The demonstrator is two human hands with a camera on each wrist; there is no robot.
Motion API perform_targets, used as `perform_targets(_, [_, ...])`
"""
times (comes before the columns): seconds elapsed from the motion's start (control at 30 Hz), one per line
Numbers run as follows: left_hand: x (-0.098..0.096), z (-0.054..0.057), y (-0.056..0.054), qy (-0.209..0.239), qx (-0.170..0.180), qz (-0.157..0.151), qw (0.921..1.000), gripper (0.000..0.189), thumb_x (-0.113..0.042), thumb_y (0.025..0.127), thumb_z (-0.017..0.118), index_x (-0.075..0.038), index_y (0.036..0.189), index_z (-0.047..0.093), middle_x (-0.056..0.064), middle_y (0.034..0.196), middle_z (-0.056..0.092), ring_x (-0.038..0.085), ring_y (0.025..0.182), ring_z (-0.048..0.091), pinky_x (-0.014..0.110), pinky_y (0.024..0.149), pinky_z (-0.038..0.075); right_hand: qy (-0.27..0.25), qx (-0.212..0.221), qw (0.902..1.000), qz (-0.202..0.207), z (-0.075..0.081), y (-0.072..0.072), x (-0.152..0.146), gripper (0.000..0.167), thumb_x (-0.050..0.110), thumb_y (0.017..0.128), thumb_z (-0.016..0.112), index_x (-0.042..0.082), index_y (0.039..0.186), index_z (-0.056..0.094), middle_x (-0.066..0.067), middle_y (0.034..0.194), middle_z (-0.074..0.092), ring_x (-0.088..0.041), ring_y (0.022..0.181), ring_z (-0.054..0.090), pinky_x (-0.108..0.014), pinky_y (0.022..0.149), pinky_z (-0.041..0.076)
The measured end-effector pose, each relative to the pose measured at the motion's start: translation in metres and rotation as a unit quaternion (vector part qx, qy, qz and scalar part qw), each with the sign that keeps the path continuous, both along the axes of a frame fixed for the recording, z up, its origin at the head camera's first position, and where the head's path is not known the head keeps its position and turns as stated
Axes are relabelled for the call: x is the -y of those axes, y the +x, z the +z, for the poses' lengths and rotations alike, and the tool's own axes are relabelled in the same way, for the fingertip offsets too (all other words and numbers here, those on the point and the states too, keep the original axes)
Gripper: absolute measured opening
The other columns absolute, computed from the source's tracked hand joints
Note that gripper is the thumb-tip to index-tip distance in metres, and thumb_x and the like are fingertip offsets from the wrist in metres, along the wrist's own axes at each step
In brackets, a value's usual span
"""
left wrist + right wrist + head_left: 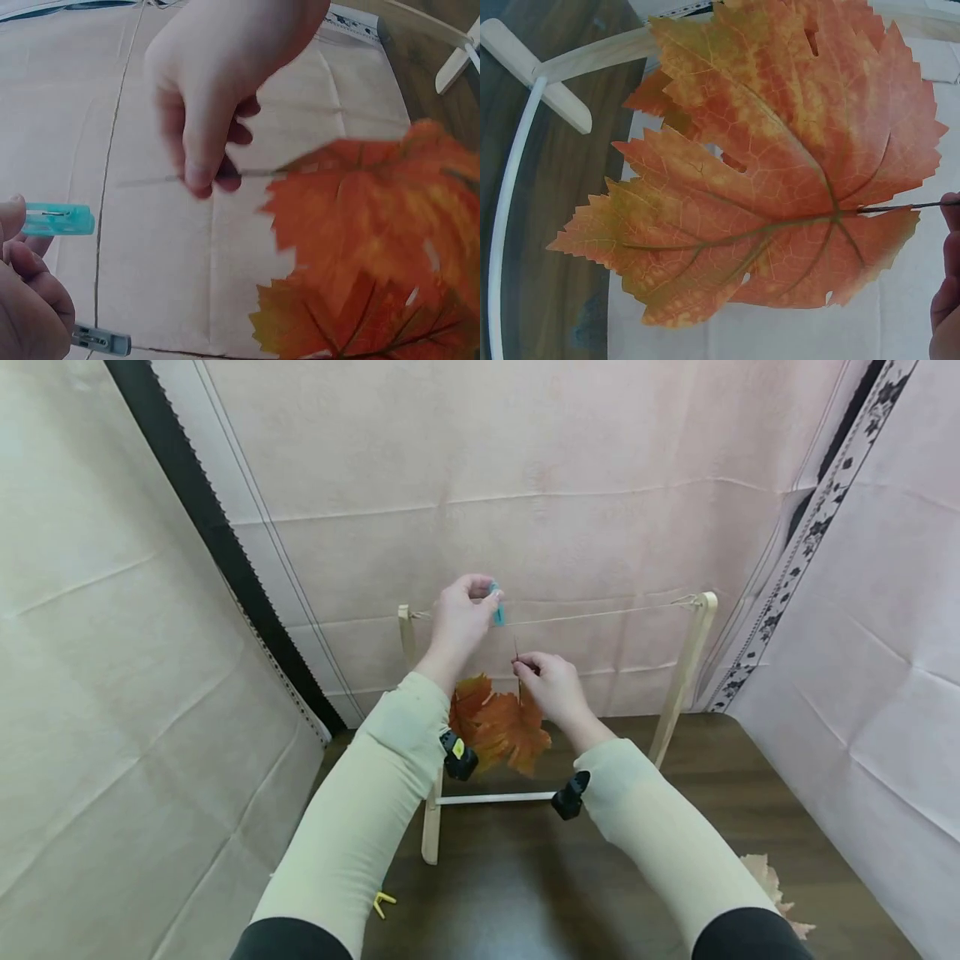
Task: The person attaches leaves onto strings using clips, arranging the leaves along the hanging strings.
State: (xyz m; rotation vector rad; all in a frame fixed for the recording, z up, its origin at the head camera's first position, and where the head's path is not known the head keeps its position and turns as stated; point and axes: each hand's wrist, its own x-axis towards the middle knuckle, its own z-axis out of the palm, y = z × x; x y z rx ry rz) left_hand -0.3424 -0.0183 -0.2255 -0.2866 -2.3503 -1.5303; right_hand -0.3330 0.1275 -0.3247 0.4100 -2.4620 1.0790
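Note:
A teal clothespin point(498, 604) is pinched in my left hand point(461, 618), close to the thin string point(600, 615) stretched across the wooden stand. Lower and to the right, my right hand point(553, 685) pinches the stem of an orange artificial leaf point(780, 217), which hangs down below the string. Behind it a second orange leaf point(367, 315) shows in the left wrist view, its stem running to a grey clothespin point(103, 340) on the string. Between the teal clothespin and the string a small gap appears in that view.
The stand has a wooden post point(682, 677) on the right and a white crossbar point(495, 797) low down. On the brown table lie a yellow clothespin point(382, 903) and a pale leaf point(768, 881), partly behind my right sleeve. Fabric walls point(540, 443) enclose the back and sides.

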Motion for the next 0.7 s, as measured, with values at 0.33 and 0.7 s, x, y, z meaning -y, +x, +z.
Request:
perform_targets(0.33, [-0.002, -0.001, -0.001, -0.027, 0.016, 0.02, 0.9993, 0.026, -0.03, 0.092, 0.061, -0.014, 0.112, 0.063, -0.003, 0.105, 0.064, 0.013, 0.094, 0.058, 0.028, 0.079, 0.045, -0.004, 0.001, 1.0, -0.009, 0.008, -0.003, 0.016, 0.023, 0.02, 0.094, 0.058, 0.004, 0.104, 0.071, -0.008, 0.097, 0.07, -0.021, 0.086, 0.064, -0.036, 0.076, 0.05])
perform_targets(0.7, [0.003, 0.003, 0.0, -0.056, 0.011, 0.026, 0.998, 0.027, -0.031, 0.094, 0.058, -0.014, 0.115, 0.063, -0.003, 0.109, 0.064, 0.013, 0.098, 0.057, 0.029, 0.079, 0.046, 0.011, -0.004, 0.9999, -0.003, 0.015, -0.007, 0.022, 0.025, 0.023, 0.095, 0.056, 0.006, 0.107, 0.07, -0.006, 0.099, 0.069, -0.021, 0.09, 0.062, -0.037, 0.078, 0.048])
